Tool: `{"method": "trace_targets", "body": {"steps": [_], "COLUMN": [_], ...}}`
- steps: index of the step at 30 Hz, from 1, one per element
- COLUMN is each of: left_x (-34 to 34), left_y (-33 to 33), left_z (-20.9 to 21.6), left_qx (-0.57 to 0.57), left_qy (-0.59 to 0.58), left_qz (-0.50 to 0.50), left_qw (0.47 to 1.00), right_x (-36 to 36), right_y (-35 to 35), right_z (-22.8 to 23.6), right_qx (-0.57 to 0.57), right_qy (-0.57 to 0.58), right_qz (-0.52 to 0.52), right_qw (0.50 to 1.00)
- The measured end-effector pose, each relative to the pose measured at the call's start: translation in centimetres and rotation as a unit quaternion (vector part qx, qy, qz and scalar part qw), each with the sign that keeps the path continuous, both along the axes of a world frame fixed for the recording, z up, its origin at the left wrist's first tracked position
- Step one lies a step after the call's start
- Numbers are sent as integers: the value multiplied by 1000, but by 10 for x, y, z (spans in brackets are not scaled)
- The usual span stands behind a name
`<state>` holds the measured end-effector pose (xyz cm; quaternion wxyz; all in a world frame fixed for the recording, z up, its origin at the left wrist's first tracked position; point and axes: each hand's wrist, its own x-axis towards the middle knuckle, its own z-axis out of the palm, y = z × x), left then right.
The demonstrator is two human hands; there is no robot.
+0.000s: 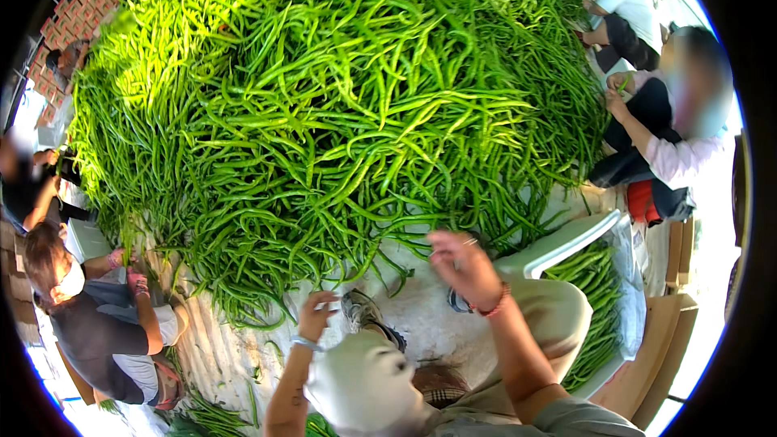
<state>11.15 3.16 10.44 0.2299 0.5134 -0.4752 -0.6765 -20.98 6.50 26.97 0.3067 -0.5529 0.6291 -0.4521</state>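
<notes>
A huge heap of long green chili peppers [324,137] fills the view in front of me, its near edge spilling onto a pale ground sheet [421,307]. My left hand [316,316] is raised above my left knee, short of the heap's edge. Its fingers are loosely bent and apart, with nothing visible in them. Farther right, my right hand [468,271] hovers over the sheet close to the heap, slightly blurred. The fingers look parted, and no pepper shows between them. A white crate [558,247] holding more green peppers [589,279] stands beside my right leg.
Cardboard boxes [647,356] stand beyond the crate. A co-worker [105,316] sits close on my left, another [672,113] on the right holding a pepper. More people sit around the heap. Stacked cartons [77,20] rise at the far left. Loose peppers [214,417] lie near my left forearm.
</notes>
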Motion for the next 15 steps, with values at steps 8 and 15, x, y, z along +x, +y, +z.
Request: {"method": "trace_targets", "body": {"steps": [8, 15], "left_x": [-89, -112], "left_y": [-27, -32], "left_z": [-44, -41], "left_qx": [52, 62], "left_qy": [111, 213], "left_qz": [0, 48], "left_qw": [992, 974], "right_x": [96, 99], "right_y": [-115, -227], "right_z": [-155, -213], "right_qx": [95, 82], "right_qy": [136, 473], "right_qz": [123, 137], "right_qw": [978, 866]}}
